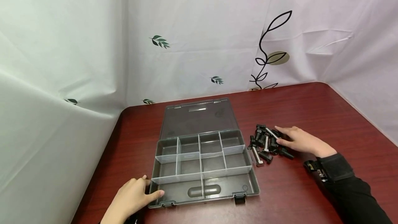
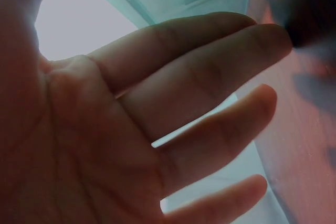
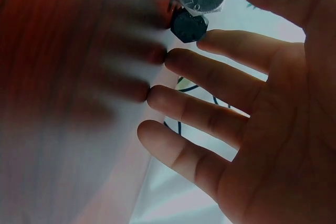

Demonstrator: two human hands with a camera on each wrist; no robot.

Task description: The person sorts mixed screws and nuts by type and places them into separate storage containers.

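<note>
A grey plastic compartment box (image 1: 228,183) lies with its lid folded back, translucent dividers splitting its tray. At its front left corner is my left hand (image 1: 132,194), thumb reaching over the rim and the other fingers along the outer side wall. In the left wrist view these fingers (image 2: 194,77) look nearly straight. To the right of the box lies a heap of black and silver hex bolts (image 1: 266,142). My right hand (image 1: 303,141) rests at the heap's right side, fingers spread. In the right wrist view, bolt heads (image 3: 189,24) show between thumb and index finger; no grip is visible.
The box's lid (image 1: 199,118) lies flat behind the tray. Two dark latches, one of them a front latch (image 1: 239,199), sit on the front edge. White patterned cloth (image 1: 199,44) hangs behind and beside the dark red table (image 1: 311,113).
</note>
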